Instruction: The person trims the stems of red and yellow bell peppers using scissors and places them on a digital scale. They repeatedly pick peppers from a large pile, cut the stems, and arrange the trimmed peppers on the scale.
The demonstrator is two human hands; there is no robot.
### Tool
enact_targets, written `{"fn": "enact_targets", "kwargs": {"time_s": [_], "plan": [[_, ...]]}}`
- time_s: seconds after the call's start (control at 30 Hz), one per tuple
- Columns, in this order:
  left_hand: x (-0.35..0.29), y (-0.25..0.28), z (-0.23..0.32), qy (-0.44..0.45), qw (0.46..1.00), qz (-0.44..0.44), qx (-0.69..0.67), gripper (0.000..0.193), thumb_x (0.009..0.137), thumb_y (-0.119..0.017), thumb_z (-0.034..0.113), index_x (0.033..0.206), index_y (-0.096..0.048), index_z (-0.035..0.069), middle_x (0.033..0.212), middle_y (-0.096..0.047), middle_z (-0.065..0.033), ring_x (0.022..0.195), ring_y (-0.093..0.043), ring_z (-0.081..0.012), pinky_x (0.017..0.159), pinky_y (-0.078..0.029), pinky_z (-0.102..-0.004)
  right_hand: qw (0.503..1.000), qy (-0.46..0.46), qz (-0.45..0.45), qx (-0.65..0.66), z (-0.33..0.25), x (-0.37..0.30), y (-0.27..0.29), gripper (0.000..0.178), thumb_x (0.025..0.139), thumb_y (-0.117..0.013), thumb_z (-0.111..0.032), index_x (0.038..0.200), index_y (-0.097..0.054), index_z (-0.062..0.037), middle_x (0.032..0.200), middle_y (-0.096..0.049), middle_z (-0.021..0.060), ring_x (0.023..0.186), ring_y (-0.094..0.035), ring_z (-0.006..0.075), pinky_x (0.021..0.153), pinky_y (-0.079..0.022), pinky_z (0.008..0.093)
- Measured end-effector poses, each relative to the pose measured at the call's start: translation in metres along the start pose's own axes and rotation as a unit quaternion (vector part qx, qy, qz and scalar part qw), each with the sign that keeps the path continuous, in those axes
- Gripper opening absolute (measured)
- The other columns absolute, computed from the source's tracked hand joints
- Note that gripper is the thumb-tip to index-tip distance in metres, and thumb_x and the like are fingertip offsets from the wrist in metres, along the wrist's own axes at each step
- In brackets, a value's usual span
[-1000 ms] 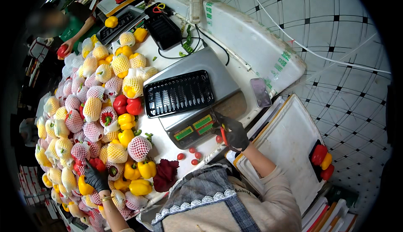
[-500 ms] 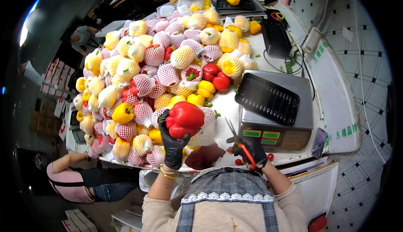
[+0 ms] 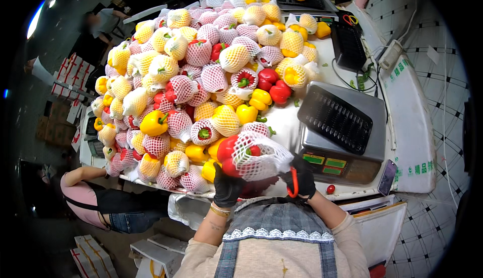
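My left hand (image 3: 227, 188), in a black glove, is closed on a red bell pepper (image 3: 228, 152) from its near side. A white foam net (image 3: 264, 158) covers the pepper's right part, with red showing through the mesh. At the loose right end of the net is my right hand (image 3: 302, 176), also gloved in black. It is closed round scissors with red-orange handles (image 3: 293, 183); their blades are hidden. Whether its fingers also pinch the net, I cannot tell. Close beyond lie bare yellow bell peppers (image 3: 247, 114) and netted ones (image 3: 225, 120).
A big heap of netted peppers (image 3: 196, 71) fills the table's left and middle. On the right stands a scale (image 3: 347, 167) bearing a black tray (image 3: 336, 119), with a phone (image 3: 387, 177) beside it. One cherry tomato (image 3: 330, 189) lies near the edge. A co-worker (image 3: 85, 192) stands at left.
The foam net now covers part of the red pepper, which was bare in my left hand. My right hand has come in to the net's end, with the scissors turned in its grip.
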State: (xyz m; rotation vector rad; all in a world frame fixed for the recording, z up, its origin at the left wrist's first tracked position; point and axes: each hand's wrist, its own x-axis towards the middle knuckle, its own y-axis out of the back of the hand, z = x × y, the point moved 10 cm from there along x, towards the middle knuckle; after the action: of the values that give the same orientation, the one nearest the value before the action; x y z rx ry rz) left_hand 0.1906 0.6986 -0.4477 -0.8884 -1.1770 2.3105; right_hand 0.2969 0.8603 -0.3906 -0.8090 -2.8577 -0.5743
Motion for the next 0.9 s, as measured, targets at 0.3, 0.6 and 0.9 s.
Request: {"fn": "enact_targets", "kwargs": {"time_s": [0.3, 0.6, 0.9], "plan": [[-0.004, 0.000, 0.056, -0.013, 0.999, -0.038, 0.013, 0.072, 0.080, -0.049, 0.056, 0.132, -0.029, 0.011, 0.132, -0.037, -0.0129, 0.117, -0.042, -0.0347, 0.091, -0.040, -0.0507, 0.979, 0.037, 0.015, -0.199, 0.018, 0.010, 0.011, 0.042, 0.067, -0.074, -0.017, 0.101, -0.055, -0.0006, 0.075, -0.056, 0.0107, 0.062, -0.054, 0.0246, 0.059, -0.044, 0.0346], [-0.005, -0.008, 0.036, 0.049, 0.993, -0.008, 0.109, 0.066, 0.087, -0.037, 0.054, 0.130, -0.032, 0.004, 0.127, -0.042, -0.0161, 0.113, -0.047, -0.0304, 0.093, -0.040, -0.0458, 0.944, 0.121, -0.185, -0.246, -0.025, 0.006, -0.047, 0.022, 0.072, -0.062, -0.025, 0.085, -0.053, -0.0091, 0.068, -0.054, 0.0113, 0.059, -0.057, 0.0277, 0.050, -0.045, 0.0366], [-0.007, 0.010, 0.021, 0.096, 0.988, 0.026, 0.114, 0.057, 0.087, -0.045, 0.045, 0.125, -0.039, 0.003, 0.119, -0.050, -0.0123, 0.107, -0.051, -0.0222, 0.094, -0.040, -0.0377, 0.921, 0.131, -0.197, -0.309, -0.012, -0.005, -0.052, 0.019, 0.075, -0.055, -0.027, 0.080, -0.053, -0.0084, 0.061, -0.056, 0.0114, 0.052, -0.057, 0.0279, 0.046, -0.045, 0.0390]]}}
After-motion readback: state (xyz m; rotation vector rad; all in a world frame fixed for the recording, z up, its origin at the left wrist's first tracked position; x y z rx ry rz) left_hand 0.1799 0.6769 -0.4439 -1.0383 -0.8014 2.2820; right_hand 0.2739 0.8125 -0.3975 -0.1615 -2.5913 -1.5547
